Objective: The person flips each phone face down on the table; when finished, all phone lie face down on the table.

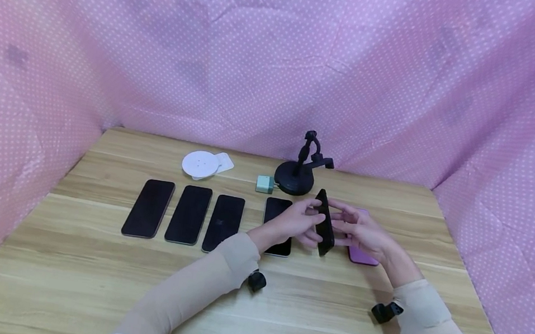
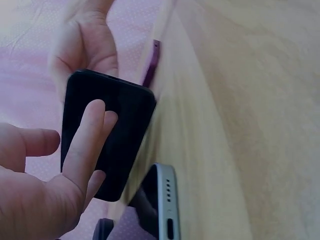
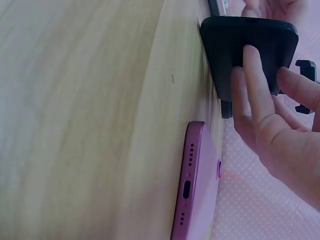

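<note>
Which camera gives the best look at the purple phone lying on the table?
The right wrist view: the purple phone lies flat close to the lens, its bottom edge with port and speaker holes plain. In the head view the right hand hides most of it. The left wrist view shows only a sliver.

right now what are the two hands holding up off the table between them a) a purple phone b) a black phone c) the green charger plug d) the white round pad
b: both hands, left hand and right hand, hold a black phone on edge above the table, while the purple phone lies flat under the right hand.
</note>
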The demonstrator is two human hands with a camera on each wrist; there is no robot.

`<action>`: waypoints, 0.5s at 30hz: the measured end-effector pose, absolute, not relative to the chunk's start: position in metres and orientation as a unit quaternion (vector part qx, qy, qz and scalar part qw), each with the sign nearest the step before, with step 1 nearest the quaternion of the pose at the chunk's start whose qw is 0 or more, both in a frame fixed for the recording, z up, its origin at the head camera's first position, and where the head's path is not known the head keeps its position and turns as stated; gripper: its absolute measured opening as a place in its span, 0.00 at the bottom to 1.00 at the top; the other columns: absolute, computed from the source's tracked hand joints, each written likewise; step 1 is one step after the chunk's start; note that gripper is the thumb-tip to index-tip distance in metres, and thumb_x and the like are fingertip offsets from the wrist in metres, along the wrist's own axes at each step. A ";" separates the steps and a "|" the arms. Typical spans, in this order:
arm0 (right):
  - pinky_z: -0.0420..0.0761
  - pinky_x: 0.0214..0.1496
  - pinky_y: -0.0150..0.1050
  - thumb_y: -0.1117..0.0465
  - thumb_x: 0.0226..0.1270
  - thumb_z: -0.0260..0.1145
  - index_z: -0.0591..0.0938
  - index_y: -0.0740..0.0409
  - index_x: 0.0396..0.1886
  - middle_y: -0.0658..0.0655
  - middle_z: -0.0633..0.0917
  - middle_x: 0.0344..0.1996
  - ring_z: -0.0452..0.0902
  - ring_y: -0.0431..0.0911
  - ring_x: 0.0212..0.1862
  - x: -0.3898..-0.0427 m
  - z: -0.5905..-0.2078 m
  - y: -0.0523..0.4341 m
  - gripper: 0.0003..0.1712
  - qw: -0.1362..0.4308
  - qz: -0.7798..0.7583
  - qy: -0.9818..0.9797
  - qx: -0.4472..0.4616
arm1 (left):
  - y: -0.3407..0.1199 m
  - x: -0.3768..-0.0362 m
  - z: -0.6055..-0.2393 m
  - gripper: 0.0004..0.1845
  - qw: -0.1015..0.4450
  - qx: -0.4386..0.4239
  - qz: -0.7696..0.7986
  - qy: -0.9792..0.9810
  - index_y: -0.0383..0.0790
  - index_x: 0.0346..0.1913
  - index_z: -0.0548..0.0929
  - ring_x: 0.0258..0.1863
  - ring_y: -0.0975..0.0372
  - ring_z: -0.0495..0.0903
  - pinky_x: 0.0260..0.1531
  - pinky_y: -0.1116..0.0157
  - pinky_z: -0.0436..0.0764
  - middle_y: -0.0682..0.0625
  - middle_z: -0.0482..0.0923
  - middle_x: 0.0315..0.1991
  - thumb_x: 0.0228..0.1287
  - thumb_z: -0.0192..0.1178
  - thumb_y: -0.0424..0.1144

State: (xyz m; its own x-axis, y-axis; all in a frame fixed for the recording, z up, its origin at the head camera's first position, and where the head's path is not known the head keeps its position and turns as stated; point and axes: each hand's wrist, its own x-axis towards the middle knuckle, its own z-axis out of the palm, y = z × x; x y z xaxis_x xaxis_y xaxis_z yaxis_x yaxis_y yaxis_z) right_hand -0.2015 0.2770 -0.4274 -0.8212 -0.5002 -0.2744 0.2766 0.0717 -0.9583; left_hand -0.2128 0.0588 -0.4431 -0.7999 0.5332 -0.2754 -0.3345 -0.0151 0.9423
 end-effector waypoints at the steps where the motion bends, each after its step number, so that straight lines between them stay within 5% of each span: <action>1: 0.79 0.62 0.58 0.71 0.80 0.52 0.52 0.57 0.82 0.75 0.62 0.70 0.74 0.59 0.64 -0.202 -0.428 0.277 0.36 0.288 -0.674 0.675 -0.085 | 0.058 -0.213 -0.441 0.29 0.308 0.076 0.711 0.627 0.41 0.77 0.61 0.39 0.45 0.88 0.35 0.52 0.90 0.38 0.67 0.71 0.79 0.55 0.37; 9: 0.78 0.64 0.57 0.72 0.80 0.49 0.50 0.57 0.83 0.75 0.60 0.71 0.74 0.57 0.63 -0.202 -0.427 0.273 0.36 0.295 -0.665 0.681 -0.086 | 0.053 -0.211 -0.434 0.30 0.315 0.079 0.720 0.613 0.41 0.77 0.60 0.40 0.46 0.88 0.38 0.52 0.89 0.39 0.68 0.70 0.78 0.56 0.35; 15: 0.78 0.64 0.56 0.66 0.80 0.57 0.51 0.55 0.83 0.75 0.59 0.71 0.74 0.59 0.64 -0.202 -0.429 0.271 0.39 0.300 -0.652 0.689 -0.103 | 0.047 -0.210 -0.434 0.28 0.308 0.083 0.720 0.616 0.41 0.75 0.63 0.38 0.47 0.88 0.36 0.53 0.90 0.40 0.72 0.66 0.77 0.56 0.33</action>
State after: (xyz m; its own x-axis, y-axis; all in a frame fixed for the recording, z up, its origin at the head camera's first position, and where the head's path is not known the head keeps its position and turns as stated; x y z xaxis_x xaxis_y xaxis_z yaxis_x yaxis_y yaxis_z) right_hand -0.2022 0.2706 -0.4285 -0.7990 -0.5325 -0.2793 0.2500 0.1284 -0.9597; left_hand -0.2104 0.0474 -0.4342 -0.7961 0.5462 -0.2604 -0.3420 -0.0512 0.9383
